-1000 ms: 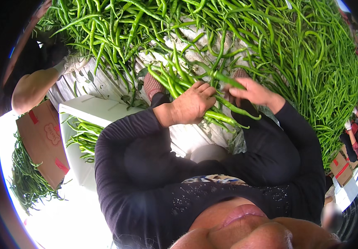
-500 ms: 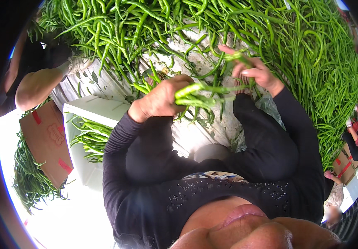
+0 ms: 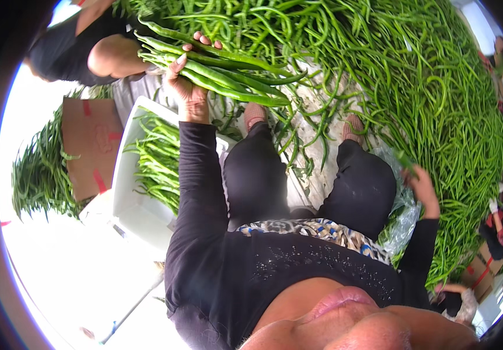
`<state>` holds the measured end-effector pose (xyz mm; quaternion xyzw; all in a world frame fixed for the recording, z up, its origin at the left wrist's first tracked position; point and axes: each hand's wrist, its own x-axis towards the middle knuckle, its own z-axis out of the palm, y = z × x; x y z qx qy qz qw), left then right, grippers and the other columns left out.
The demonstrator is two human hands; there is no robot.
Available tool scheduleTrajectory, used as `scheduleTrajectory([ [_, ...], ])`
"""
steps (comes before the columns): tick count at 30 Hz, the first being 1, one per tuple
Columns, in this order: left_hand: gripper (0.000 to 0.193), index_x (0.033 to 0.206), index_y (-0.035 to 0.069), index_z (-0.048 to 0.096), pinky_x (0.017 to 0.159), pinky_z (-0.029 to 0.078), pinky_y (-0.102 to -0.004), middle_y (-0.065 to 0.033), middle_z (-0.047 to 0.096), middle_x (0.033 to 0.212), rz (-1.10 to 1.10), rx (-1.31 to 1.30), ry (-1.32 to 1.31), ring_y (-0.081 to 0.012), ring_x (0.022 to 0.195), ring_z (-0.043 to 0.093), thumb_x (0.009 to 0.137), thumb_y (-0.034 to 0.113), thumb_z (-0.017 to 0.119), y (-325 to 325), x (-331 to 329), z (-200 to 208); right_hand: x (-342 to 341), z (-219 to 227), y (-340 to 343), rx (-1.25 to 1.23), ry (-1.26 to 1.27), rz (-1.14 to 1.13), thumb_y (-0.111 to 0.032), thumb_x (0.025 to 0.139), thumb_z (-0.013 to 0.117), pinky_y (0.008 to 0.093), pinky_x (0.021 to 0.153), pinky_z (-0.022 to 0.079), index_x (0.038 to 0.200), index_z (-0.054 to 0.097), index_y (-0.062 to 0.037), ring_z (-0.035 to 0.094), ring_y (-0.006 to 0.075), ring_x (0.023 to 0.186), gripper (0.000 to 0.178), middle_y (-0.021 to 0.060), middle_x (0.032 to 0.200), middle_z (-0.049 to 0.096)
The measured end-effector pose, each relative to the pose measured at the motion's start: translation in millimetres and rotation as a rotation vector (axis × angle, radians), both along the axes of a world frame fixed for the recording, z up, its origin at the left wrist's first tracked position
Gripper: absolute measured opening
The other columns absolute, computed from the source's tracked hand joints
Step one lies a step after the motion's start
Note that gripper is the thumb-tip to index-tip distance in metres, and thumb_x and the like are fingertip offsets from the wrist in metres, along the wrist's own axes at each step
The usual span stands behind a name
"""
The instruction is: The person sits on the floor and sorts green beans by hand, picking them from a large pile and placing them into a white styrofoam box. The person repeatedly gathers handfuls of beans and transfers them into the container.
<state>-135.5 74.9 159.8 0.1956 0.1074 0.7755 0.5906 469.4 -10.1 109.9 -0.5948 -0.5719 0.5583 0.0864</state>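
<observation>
My left hand (image 3: 188, 87) is raised at the upper left, its fingers closed around a bunch of long green chili peppers (image 3: 228, 79). They lie side by side, stems to the left and tips to the right. Down by my right knee, my right hand (image 3: 423, 188) hangs over a clear plastic bag (image 3: 400, 204). A blurred green piece (image 3: 404, 160) shows at its fingertips; whether the fingers grip it or are letting it go is unclear. To the left, next to my forearm, a white foam box (image 3: 140, 210) holds more peppers, lined up lengthwise.
A huge heap of green peppers (image 3: 438, 87) spreads from the far side round to the right. Loose peppers and leaves lie on the pale sheet (image 3: 315, 146) between my feet. Beyond the foam box stands a brown carton (image 3: 92, 149) beside more peppers. Other people sit at far left and right.
My left hand has moved up and left with the pepper bunch, which now lies fanned across it. My right hand has dropped from above the sheet to beside my right knee.
</observation>
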Motion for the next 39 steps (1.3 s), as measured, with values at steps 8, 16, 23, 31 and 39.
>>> scheduleTrajectory([
  [8,0.02,0.089,-0.004,0.06,0.104,0.036,-0.051,-0.0204,0.058,0.113,0.377,-0.03,-0.107,-0.0309,0.105,0.057,0.071,0.007,0.06,-119.3,-73.2,48.4,70.7,-118.1,-121.6,-0.249,-0.141,-0.181,0.005,0.078,0.056,0.0296,0.056,0.044,0.085,0.051,-0.0035,0.059,0.0162,0.063,0.011,0.0071,0.075,0.06],
  [16,0.027,0.096,-0.006,0.058,0.098,0.041,-0.0438,-0.0186,0.059,0.109,0.626,0.076,-0.104,-0.0285,0.098,0.056,0.072,0.007,0.058,-278.4,-136.6,62.5,91.4,-123.3,-103.0,0.014,-0.416,-0.119,0.002,0.081,0.061,0.0399,0.074,0.049,0.113,0.051,0.0009,0.062,0.0277,0.087,0.033,0.0159,0.098,0.063],
  [23,0.025,0.092,0.001,0.059,0.096,0.041,-0.0369,-0.0093,0.052,0.112,0.732,0.401,-0.115,-0.0193,0.097,0.051,0.068,0.008,0.062,-387.4,-123.4,66.5,17.3,-40.5,-29.1,0.23,-0.887,0.55,-0.007,0.082,0.066,0.0438,0.09,0.048,0.124,0.054,0.0019,0.057,0.0361,0.108,0.044,0.0221,0.118,0.059],
  [31,0.024,0.088,0.01,0.056,0.086,0.044,-0.0323,-0.0012,0.051,0.102,0.493,0.717,-0.223,-0.0127,0.085,0.052,0.065,0.012,0.063,-388.2,-68.9,96.2,-322.0,212.4,-90.7,0.349,0.665,0.516,-0.009,0.091,0.06,0.0199,0.062,0.046,0.117,0.057,0.0008,0.058,0.0076,0.073,0.028,0.0059,0.087,0.063],
  [39,0.022,0.085,0.011,0.056,0.084,0.043,-0.032,-0.0019,0.052,0.1,0.429,0.664,-0.295,-0.0128,0.084,0.051,0.064,0.013,0.062,-395.1,-36.2,97.9,-424.1,177.3,-169.6,0.029,0.867,0.522,-0.017,0.084,0.071,0.0189,0.049,0.045,0.1,0.057,0.0003,0.061,0.0099,0.056,0.027,0.0076,0.075,0.066],
])
